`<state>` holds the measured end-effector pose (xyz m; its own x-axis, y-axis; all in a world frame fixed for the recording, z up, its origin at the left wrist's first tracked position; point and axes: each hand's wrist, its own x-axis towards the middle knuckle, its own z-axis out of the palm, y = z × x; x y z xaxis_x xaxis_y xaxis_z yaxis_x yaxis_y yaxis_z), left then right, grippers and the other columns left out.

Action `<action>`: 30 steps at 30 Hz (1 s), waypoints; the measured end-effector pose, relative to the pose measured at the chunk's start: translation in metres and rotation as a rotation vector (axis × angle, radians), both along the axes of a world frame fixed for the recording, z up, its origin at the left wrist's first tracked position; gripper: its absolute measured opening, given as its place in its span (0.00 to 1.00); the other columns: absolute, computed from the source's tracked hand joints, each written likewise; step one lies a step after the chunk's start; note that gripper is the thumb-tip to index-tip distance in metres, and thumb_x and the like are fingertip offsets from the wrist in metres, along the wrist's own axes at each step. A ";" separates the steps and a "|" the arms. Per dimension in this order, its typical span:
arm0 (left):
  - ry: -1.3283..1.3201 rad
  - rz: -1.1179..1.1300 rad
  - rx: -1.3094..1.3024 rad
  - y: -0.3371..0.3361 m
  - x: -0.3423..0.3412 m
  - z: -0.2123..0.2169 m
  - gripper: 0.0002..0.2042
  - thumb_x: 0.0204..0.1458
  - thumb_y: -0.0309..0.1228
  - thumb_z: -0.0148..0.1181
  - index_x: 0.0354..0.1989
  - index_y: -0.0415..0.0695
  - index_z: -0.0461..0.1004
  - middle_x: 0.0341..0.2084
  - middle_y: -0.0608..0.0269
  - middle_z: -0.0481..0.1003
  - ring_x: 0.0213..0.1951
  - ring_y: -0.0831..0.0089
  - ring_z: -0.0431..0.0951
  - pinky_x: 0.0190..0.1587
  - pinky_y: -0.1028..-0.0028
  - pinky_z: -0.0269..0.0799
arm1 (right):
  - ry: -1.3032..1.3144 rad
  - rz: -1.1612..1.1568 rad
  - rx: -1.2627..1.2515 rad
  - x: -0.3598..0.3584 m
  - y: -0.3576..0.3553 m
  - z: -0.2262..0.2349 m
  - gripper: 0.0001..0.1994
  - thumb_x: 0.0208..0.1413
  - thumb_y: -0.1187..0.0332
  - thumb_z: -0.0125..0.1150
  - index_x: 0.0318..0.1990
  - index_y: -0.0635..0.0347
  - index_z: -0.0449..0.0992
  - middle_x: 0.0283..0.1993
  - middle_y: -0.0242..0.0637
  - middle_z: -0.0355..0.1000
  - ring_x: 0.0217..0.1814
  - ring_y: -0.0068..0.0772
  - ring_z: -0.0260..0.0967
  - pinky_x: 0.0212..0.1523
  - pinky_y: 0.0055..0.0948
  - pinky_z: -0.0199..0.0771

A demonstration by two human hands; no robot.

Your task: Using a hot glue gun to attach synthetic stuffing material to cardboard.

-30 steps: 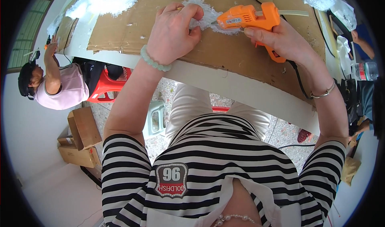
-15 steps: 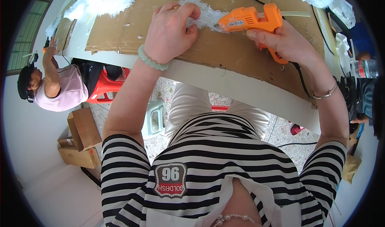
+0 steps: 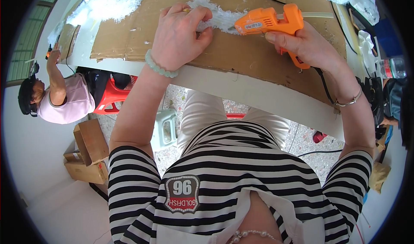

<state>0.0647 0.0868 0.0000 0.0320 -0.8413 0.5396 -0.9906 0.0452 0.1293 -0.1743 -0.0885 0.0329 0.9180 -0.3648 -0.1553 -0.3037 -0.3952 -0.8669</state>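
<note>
My right hand is wrapped around the handle of an orange glue gun, a pale glue stick jutting from its back. The gun's nozzle points left and reaches the end of a fluffy white fringed piece lying on the cardboard. My left hand is closed, thumb and fingers pinching the left part of that white piece. The pinched portion is mostly hidden behind the fingers. Whether the nozzle touches the piece or hovers just over it, I cannot tell.
Brown cardboard covers the table. A heap of white fluffy material lies at the far left. The gun's black cord hangs by my right wrist. A plastic bottle stands at right. Another person sits at left on a red stool.
Both hands stay nearly in place, the left shifting slightly left. The nozzle still rests by the white piece. The person at left has lowered their head a little.
</note>
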 end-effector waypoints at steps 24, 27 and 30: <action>0.020 -0.019 -0.044 -0.001 0.002 -0.003 0.10 0.43 0.26 0.64 0.36 0.48 0.76 0.15 0.63 0.74 0.39 0.57 0.77 0.50 0.60 0.67 | 0.067 -0.015 -0.075 0.018 0.003 0.008 0.19 0.62 0.51 0.63 0.46 0.59 0.77 0.29 0.26 0.69 0.31 0.18 0.65 0.34 0.23 0.68; 0.020 -0.020 -0.053 0.000 0.002 -0.002 0.11 0.42 0.28 0.67 0.36 0.48 0.76 0.15 0.63 0.74 0.38 0.58 0.77 0.50 0.60 0.68 | 0.005 -0.027 -0.023 0.008 0.000 0.009 0.19 0.62 0.52 0.64 0.45 0.59 0.76 0.29 0.26 0.69 0.30 0.18 0.65 0.33 0.22 0.68; 0.025 -0.012 -0.024 0.000 0.001 -0.001 0.12 0.42 0.29 0.69 0.37 0.47 0.77 0.21 0.64 0.76 0.38 0.58 0.77 0.51 0.60 0.68 | -0.009 -0.015 0.012 -0.001 -0.004 0.009 0.19 0.62 0.52 0.64 0.47 0.58 0.75 0.29 0.25 0.69 0.30 0.18 0.65 0.33 0.22 0.68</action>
<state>0.0654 0.0869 -0.0011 0.0361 -0.8285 0.5588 -0.9864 0.0600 0.1527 -0.1752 -0.0921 0.0419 0.9141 -0.3763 -0.1512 -0.3012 -0.3803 -0.8745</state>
